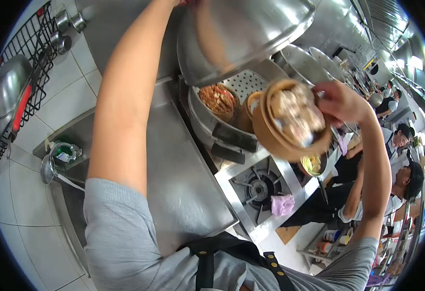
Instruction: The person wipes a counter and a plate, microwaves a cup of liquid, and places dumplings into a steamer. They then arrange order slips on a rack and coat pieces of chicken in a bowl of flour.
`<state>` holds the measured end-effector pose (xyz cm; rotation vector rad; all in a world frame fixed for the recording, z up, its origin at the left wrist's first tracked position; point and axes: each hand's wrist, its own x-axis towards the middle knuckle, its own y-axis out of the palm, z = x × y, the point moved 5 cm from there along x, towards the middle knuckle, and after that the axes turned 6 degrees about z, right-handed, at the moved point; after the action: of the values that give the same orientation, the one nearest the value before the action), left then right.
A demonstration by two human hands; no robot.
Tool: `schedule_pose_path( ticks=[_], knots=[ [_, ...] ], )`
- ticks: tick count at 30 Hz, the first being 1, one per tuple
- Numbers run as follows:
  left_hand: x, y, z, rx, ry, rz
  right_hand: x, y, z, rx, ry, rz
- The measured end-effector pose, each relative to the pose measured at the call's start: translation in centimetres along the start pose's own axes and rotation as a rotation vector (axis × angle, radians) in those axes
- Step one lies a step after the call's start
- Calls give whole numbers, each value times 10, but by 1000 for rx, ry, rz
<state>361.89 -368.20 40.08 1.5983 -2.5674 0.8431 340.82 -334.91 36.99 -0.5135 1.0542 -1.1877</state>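
My right hand (pixel 341 101) grips the rim of a round bamboo steamer basket (pixel 290 153), which is tilted towards me over the stove. Several pale dumplings (pixel 297 114) lie inside it, blurred by motion. At the top edge my left hand (pixel 179 2) is mostly cut off, closed at the top of a large domed metal lid (pixel 251 34). The lid is raised and tilted over a steamer pot (pixel 203 114) with a perforated tray (pixel 246 82). In the pot stand a container of brown minced food (pixel 217 98) and another bamboo basket (pixel 244 114), partly hidden.
A gas burner (pixel 258 190) with a pink cloth (pixel 283 205) lies in front of the pot. A pan of food (pixel 312 165) is to its right. A steel counter (pixel 183 179) spans the middle. Co-workers (pixel 396 179) stand at the right. A wire rack (pixel 33 53) hangs at left.
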Motion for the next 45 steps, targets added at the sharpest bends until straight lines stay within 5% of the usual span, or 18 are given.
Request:
schedule_pose_path(
  ticks=[7, 9, 21, 24, 25, 27, 29, 32, 34, 36, 38, 39, 40, 42, 44, 45],
  knots=[
    [5, -1, 1, -9, 22, -7, 209, 15, -24, 146, -190, -16],
    [6, -2, 7, -57, 9, 22, 254, 32, -26, -62, -344, 48],
    [2, 5, -2, -46, 46, 79, 287, 68, -41, -162, -128, 301],
    [7, 7, -4, 6, 32, 91, 276, 62, -40, -253, -248, 170],
    [12, 8, -2, 40, 14, 105, 264, 59, -46, -247, -242, 161],
    [26, 15, 6, 81, 69, 135, 206, 24, -73, 31, -207, -345],
    [34, 39, -10, 179, 132, 179, 112, 20, -95, 127, -211, -515],
    [23, 93, -36, 434, 393, 194, -6, 61, -133, 436, -161, -627],
    [31, 136, -33, 670, 458, 246, -75, 109, -145, 470, 45, -619],
    [26, 185, -19, 660, 467, 336, -124, 180, -183, 419, 92, -521],
    [40, 226, 4, 982, 478, 263, -189, 270, -215, 559, 180, -626],
    [36, 241, 3, 933, 527, 366, -232, 314, -224, 384, 254, -732],
    [77, 253, 32, 1002, 546, 325, -271, 381, -246, 452, 573, -627],
    [105, 262, 49, 1049, 550, 340, -366, 504, -248, 598, 870, -604],
    [77, 276, 23, 1256, 441, 268, -458, 622, -234, 752, 1240, -458],
    [27, 264, -20, 1286, 384, 96, -509, 672, -211, 834, 1444, -579]
  ],
)
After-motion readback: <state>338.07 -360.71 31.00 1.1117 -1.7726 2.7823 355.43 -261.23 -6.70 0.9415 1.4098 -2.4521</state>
